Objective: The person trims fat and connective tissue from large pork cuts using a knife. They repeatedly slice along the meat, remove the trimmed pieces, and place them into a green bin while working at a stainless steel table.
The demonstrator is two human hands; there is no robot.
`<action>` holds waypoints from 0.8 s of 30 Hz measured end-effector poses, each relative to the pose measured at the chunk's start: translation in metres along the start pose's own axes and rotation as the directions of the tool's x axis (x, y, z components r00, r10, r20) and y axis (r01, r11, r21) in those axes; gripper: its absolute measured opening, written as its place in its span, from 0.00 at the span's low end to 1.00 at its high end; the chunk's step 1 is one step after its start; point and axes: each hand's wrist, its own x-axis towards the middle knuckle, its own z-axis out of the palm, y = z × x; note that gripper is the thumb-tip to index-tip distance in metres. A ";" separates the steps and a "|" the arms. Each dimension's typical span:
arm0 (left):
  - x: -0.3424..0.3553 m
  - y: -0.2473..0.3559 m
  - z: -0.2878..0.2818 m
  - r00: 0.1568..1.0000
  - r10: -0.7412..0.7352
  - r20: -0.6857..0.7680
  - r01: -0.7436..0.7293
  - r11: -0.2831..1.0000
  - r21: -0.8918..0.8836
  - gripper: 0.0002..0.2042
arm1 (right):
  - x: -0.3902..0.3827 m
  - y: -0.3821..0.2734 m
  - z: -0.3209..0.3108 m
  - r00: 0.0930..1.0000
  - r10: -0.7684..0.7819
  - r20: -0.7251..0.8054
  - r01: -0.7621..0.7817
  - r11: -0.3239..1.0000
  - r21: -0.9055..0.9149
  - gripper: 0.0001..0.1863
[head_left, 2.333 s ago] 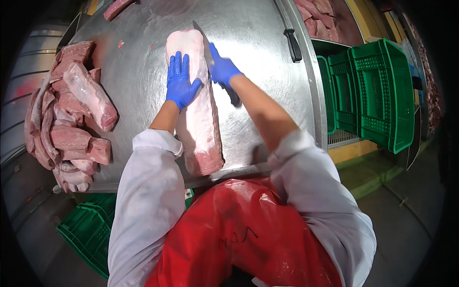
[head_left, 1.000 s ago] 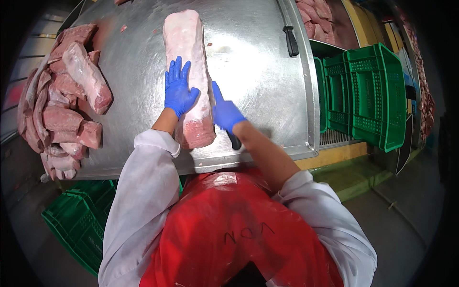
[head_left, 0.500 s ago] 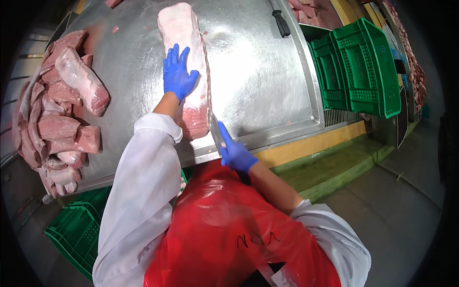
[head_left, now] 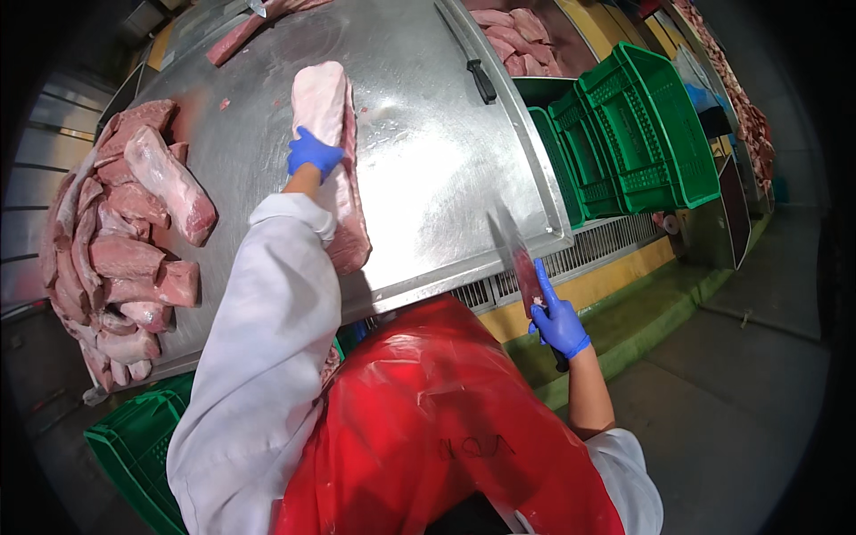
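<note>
Blue-gloved, the left hand [head_left: 314, 155] lay half-bent on the pale slab of meat [head_left: 344, 201], which stretched ahead of and behind it; whether its fingers gripped could not be told. Well to its right, the right hand [head_left: 560, 328] was closed round a knife [head_left: 523, 272], forefinger extended, blade pointing forward. Left of the left hand lay heaped meat pieces [head_left: 127, 257].

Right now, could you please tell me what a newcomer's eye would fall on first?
Probably the red apron at bottom centre, then the knife in the blue-gloved right hand, near the table's front edge. The pale slab of meat under the left hand and the meat heap at the table's left also stand out.
</note>
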 end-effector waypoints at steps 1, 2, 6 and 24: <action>0.021 -0.021 0.004 0.997 0.076 -0.014 -0.077 0.988 -0.133 0.55 | 0.000 0.000 -0.007 1.000 0.008 -0.021 -0.008 1.000 0.002 0.43; 0.045 -0.044 0.009 0.988 0.151 -0.038 -0.155 0.953 -0.259 0.50 | 0.000 0.002 -0.012 1.000 0.003 -0.030 -0.002 1.000 0.025 0.43; 0.011 -0.053 -0.012 0.796 0.542 0.270 0.037 0.402 -0.915 0.28 | 0.022 0.041 -0.021 0.991 -0.065 -0.118 0.083 0.984 0.158 0.43; -0.009 0.065 0.016 0.931 0.355 -0.083 -0.362 0.868 -0.340 0.16 | 0.217 -0.047 -0.056 0.971 -0.239 0.005 0.237 0.965 0.117 0.45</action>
